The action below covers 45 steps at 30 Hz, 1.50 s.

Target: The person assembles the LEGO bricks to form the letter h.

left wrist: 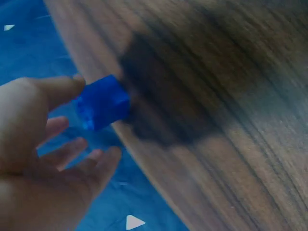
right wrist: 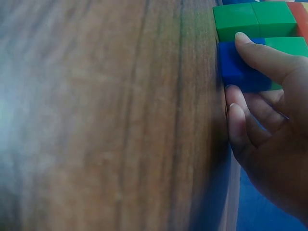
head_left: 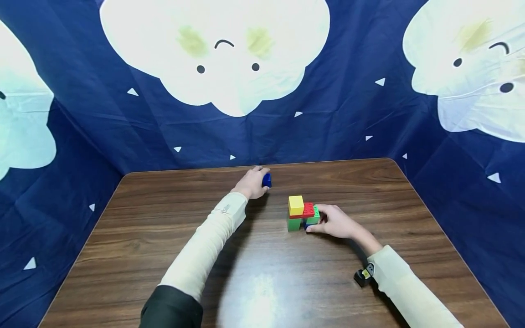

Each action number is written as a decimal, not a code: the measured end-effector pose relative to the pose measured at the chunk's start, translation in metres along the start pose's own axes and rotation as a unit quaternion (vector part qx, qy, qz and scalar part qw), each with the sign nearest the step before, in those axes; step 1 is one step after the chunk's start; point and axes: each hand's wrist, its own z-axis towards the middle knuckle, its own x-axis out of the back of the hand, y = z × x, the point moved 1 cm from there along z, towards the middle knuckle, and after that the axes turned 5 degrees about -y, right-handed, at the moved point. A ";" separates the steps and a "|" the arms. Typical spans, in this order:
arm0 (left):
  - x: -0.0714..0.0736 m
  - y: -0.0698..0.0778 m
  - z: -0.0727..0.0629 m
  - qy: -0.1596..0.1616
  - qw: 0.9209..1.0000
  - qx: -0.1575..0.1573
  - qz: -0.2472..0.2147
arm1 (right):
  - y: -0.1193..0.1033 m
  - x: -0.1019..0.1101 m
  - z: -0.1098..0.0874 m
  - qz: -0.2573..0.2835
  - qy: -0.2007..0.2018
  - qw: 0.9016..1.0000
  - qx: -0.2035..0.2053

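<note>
Near the table's far edge, my left hand (head_left: 251, 182) pinches a blue toy brick (head_left: 267, 180). The left wrist view shows the thumb side against this blue brick (left wrist: 103, 102), with the other fingers spread below it. A small block build stands to the right: a green column (head_left: 294, 224), a red brick (head_left: 308, 209) bridging across, and a yellow brick (head_left: 295, 205) on top at the left. Its right column is a green brick (head_left: 313, 217) over a blue one (right wrist: 243, 65). My right hand (head_left: 337, 222) grips this right column, thumb on the lower blue brick.
The wood-grain table (head_left: 164, 237) carries the build around its middle. A dark blue curtain (head_left: 254, 136) with white clouds and triangles hangs behind and along both sides. A small black device (head_left: 362, 276) sits at the right wrist.
</note>
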 end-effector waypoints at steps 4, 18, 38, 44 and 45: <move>-0.007 0.001 0.009 -0.008 1.000 -0.002 0.024 | -0.001 -0.001 0.000 -0.004 0.005 1.000 0.006; -0.014 0.003 0.013 -0.006 1.000 0.001 0.028 | -0.001 0.000 -0.001 -0.002 0.012 1.000 0.009; 0.072 0.044 -0.067 -0.001 0.970 -0.171 -0.173 | 0.002 -0.004 0.000 -0.012 0.023 1.000 0.005; 0.080 0.065 -0.086 -0.031 0.962 -0.221 -0.157 | 0.001 -0.003 -0.001 -0.007 0.023 1.000 0.004; 0.079 0.067 -0.087 -0.037 0.961 -0.227 -0.154 | 0.001 -0.003 0.000 -0.007 0.022 1.000 0.005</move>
